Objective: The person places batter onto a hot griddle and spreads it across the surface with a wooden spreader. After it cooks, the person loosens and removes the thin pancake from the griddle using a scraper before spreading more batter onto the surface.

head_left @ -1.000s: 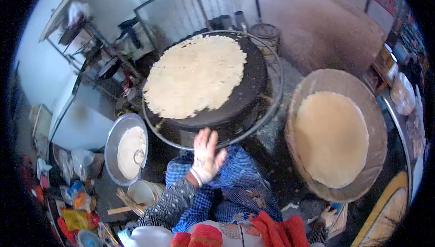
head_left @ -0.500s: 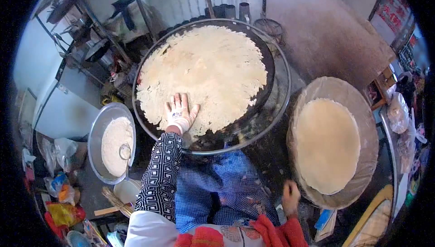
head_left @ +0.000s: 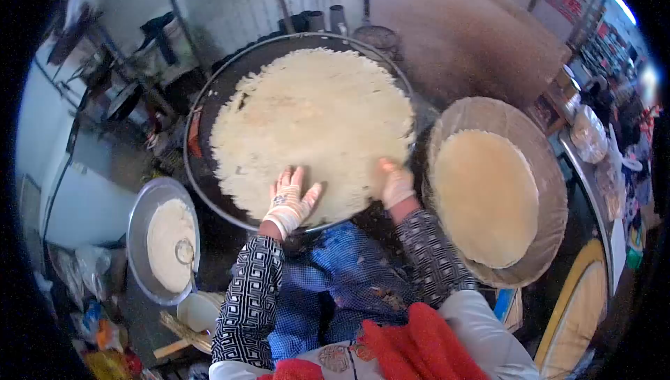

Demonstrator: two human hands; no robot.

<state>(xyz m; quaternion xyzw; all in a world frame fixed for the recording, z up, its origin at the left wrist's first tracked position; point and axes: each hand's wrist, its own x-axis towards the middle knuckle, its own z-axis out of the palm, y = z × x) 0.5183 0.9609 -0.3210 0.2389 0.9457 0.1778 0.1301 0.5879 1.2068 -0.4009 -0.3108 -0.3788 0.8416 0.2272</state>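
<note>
A large pale flatbread with ragged edges lies on the round dark griddle, which a metal ring surrounds. My left hand, in a light glove, rests at the bread's near edge with its fingers spread. At the lower right edge of the bread is my right hand, also gloved, its fingers bent together and blurred; what they grip there, if anything, is too smeared to make out.
To the right, a lined basket holds another round flatbread. A metal bowl of batter with a ladle stands at the left, above a white bucket. A yellow-rimmed board leans lower right.
My right hand has come up from beside the basket to the bread's right edge. My left hand stays near the front edge, slightly lower on the bread. The view has shifted.
</note>
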